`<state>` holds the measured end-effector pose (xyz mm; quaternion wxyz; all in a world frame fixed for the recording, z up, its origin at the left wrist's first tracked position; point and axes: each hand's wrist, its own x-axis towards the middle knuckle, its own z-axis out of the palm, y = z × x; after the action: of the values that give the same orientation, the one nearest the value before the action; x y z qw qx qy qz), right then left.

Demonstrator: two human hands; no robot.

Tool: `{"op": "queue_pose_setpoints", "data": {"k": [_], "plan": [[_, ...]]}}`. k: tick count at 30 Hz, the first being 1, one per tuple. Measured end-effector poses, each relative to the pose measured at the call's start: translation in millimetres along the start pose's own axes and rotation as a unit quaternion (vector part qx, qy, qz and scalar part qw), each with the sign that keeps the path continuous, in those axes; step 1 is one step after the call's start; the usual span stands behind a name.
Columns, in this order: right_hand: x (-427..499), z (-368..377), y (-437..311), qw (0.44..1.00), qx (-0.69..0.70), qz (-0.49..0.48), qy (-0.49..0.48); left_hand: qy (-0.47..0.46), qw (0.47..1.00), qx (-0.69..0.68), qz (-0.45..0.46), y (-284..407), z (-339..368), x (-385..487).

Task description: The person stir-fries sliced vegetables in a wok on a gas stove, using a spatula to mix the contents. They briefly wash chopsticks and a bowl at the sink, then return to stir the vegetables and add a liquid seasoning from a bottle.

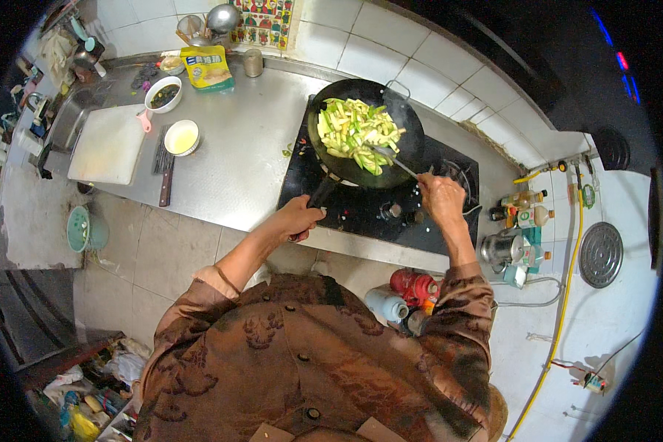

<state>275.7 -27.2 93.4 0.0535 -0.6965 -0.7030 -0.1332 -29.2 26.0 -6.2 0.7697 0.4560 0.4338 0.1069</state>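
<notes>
A black wok point(373, 91) rests on the black glass gas stove point(359, 215), its handle point(323, 190) pointing toward me. My left hand point(300, 218) is wrapped around that handle. Inside the wok lies a heap of pale green vegetable strips point(359, 130), with faint steam on the right side. My right hand point(443, 199) grips the metal spatula point(402, 164) by its shaft; its blade reaches into the right edge of the strips and is partly covered by them.
Left on the steel counter point(237, 149) are a white cutting board point(108, 145), a cleaver point(164, 171), a bowl of yellow liquid point(182, 138), a bowl of dark sauce point(163, 95) and a yellow pouch point(207, 67). Several bottles point(530, 216) and a metal pot point(500, 248) stand right of the stove.
</notes>
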Motion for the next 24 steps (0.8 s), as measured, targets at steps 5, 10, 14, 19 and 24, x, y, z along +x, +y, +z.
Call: {"op": "queue_pose_setpoints", "data": {"k": [5, 10, 14, 19, 24], "plan": [[3, -42, -6, 0.999, 0.038, 0.005, -0.019, 0.014, 1.000, -0.010, -0.014, -2, -3, 4], [6, -17, -3, 0.998, 0.001, -0.059, -0.020, 0.002, 1.000, 0.008, -0.009, 3, -2, 2], [24, -41, -26, 0.999, -0.010, -0.048, -0.013, 0.019, 1.000, 0.007, -0.003, -6, -3, 8], [46, -24, -64, 0.997, -0.042, -0.064, 0.014, 0.023, 1.000, -0.006, -0.003, -14, -3, 14], [42, 3, -55, 0.994, -0.028, -0.104, -0.006, 0.005, 1.000, -0.019, 0.003, -10, -2, 10]]}}
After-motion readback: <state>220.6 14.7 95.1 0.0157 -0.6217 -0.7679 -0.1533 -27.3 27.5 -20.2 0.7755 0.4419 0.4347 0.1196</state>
